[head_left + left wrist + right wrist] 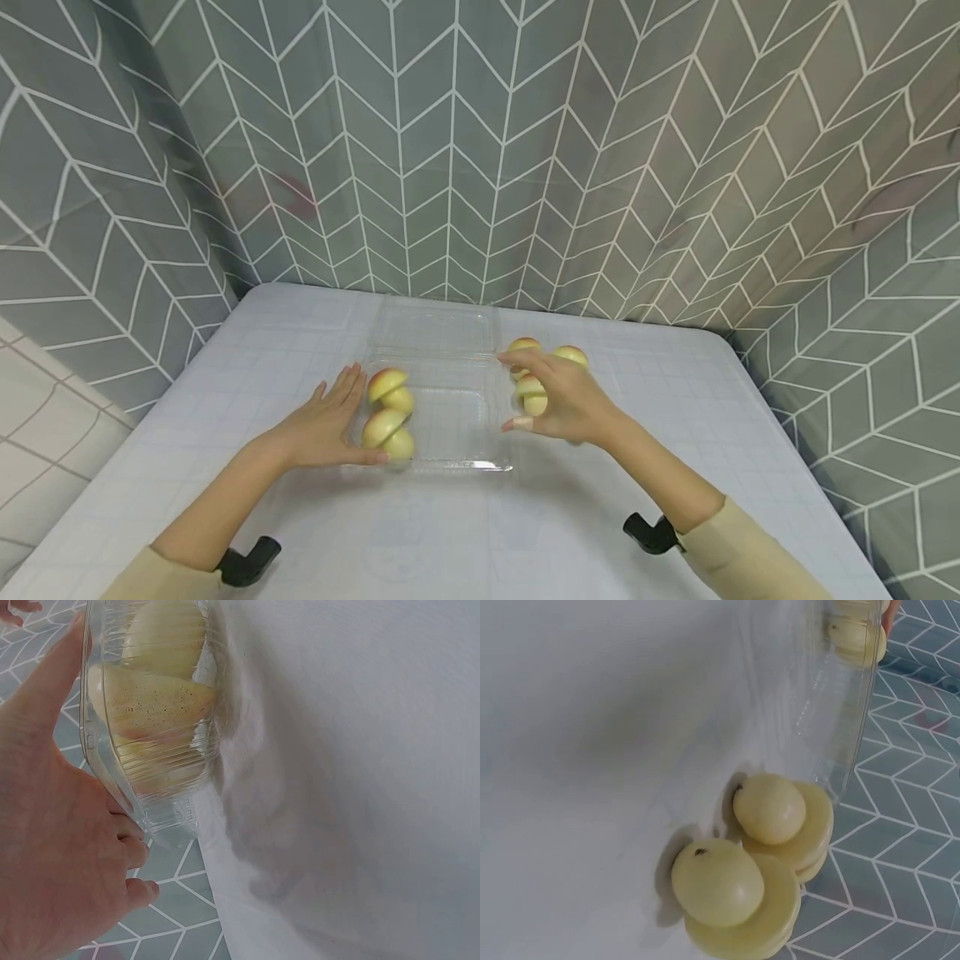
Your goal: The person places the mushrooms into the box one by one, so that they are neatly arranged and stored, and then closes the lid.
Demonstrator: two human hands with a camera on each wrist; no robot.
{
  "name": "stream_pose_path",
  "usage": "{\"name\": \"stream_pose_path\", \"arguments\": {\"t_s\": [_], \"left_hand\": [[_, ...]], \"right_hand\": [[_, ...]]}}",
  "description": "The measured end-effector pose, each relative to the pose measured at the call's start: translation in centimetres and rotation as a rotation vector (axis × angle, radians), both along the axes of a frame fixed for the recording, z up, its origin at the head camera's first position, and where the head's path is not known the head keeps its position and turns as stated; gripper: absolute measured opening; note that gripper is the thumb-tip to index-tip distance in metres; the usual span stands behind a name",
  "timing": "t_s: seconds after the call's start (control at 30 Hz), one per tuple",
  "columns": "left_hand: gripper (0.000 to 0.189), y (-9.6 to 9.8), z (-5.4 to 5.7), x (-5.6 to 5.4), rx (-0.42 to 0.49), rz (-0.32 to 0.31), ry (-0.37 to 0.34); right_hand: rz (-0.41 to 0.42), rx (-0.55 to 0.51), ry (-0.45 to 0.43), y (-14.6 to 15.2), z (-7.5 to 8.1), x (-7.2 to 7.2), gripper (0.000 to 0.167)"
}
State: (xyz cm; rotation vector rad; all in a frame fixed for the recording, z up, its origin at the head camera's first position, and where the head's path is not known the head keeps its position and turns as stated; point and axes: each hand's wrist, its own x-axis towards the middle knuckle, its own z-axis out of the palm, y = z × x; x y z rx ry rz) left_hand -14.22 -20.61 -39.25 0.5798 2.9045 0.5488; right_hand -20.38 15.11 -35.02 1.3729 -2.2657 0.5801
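Observation:
A clear plastic clamshell container (457,425) lies opened on the table, its lid (435,329) folded back to the far side. Two yellow, mushroom-shaped pieces (384,427) with reddish-tinged caps sit along its left side. My left hand (326,429) rests against the left wall with straight fingers, its thumb at the near left corner. Through the ribbed wall in the left wrist view, the pieces (161,701) show pale yellow. My right hand (566,400) hovers by the right rim, fingers and thumb spread, holding nothing. Several similar pieces (718,883) stand beside it, partly hidden by it in the head view.
A white cloth (450,533) covers the table. Grey curtains with white chevron lines (480,150) hang behind it and at both sides. A black wrist mount (251,562) sits at the left sleeve, another (651,533) at the right sleeve.

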Motion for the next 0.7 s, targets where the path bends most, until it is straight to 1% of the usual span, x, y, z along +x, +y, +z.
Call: {"name": "stream_pose_path", "arguments": {"t_s": [0.17, 0.4, 0.7], "left_hand": [[0.128, -0.1, -0.1, -0.1, -0.006, -0.001, 0.001], [0.128, -0.1, -0.2, -0.2, -0.011, -0.003, 0.002], [0.127, -0.2, -0.1, -0.1, -0.007, -0.005, -0.003]], "right_hand": [[0.005, -0.031, 0.008, 0.8, -0.2, -0.1, 0.085], [0.007, -0.035, 0.014, 1.7, -0.4, -0.3, 0.085], [-0.009, -0.056, -0.009, 3.0, -1.0, -0.2, 0.085]]}}
